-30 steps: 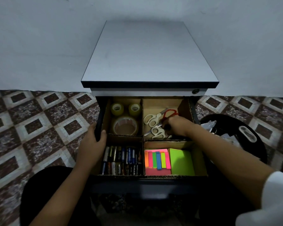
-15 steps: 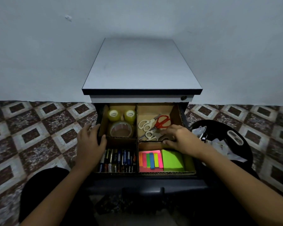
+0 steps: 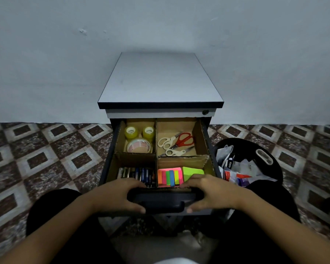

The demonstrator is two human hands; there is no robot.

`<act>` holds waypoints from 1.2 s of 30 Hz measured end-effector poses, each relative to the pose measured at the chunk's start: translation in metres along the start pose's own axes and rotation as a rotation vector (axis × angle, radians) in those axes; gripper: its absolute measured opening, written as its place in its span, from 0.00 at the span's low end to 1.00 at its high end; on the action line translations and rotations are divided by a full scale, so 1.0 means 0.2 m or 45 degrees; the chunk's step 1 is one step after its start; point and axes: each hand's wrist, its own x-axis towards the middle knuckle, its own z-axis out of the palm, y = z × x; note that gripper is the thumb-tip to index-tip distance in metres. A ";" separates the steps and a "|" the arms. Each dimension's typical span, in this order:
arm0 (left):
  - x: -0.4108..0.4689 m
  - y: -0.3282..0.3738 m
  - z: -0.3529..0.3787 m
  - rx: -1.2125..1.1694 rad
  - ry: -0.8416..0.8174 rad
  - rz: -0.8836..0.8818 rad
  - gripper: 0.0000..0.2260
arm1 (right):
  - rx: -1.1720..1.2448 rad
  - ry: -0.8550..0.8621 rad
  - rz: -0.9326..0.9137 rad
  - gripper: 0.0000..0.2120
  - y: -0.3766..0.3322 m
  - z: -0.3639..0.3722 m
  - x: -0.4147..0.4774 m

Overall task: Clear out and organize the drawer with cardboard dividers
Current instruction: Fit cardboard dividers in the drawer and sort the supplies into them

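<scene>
The dark drawer (image 3: pixel 161 201) of a small cabinet stands pulled out, split into four by cardboard dividers (image 3: pixel 156 155). Tape rolls (image 3: pixel 139 139) fill the far left cell, scissors (image 3: pixel 176 142) the far right. Batteries and pens (image 3: pixel 136 174) lie near left, bright sticky notes (image 3: pixel 176 176) near right. My left hand (image 3: pixel 115 196) grips the left part of the drawer's front edge, fingers over the top and thumb below. My right hand (image 3: pixel 211 194) grips the right part the same way.
The grey-topped cabinet (image 3: pixel 160 82) backs onto a pale wall. A black bin (image 3: pixel 259 149) with paper scraps and packaging sits on the patterned tile floor just right of the drawer. My dark-clothed knees flank the drawer front.
My right hand left the scissors cell and my left hand left the drawer's left side. Both came to the drawer's front edge and closed on it. The view pulled back.
</scene>
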 end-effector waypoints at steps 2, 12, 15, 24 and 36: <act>-0.01 0.00 0.01 0.025 -0.006 0.011 0.38 | -0.108 0.010 0.020 0.34 0.00 0.03 -0.01; 0.02 -0.01 0.00 0.219 0.070 0.105 0.25 | -0.267 0.154 0.036 0.28 0.04 0.10 0.01; 0.05 0.00 -0.02 0.265 0.081 0.142 0.25 | -0.241 0.192 0.054 0.27 0.06 0.09 0.01; 0.19 -0.09 -0.10 0.470 0.394 0.068 0.23 | -0.332 0.582 0.220 0.21 0.12 0.10 0.15; 0.56 -0.15 -0.03 -0.181 1.293 -0.797 0.56 | 0.381 1.215 1.049 0.47 0.17 0.09 0.59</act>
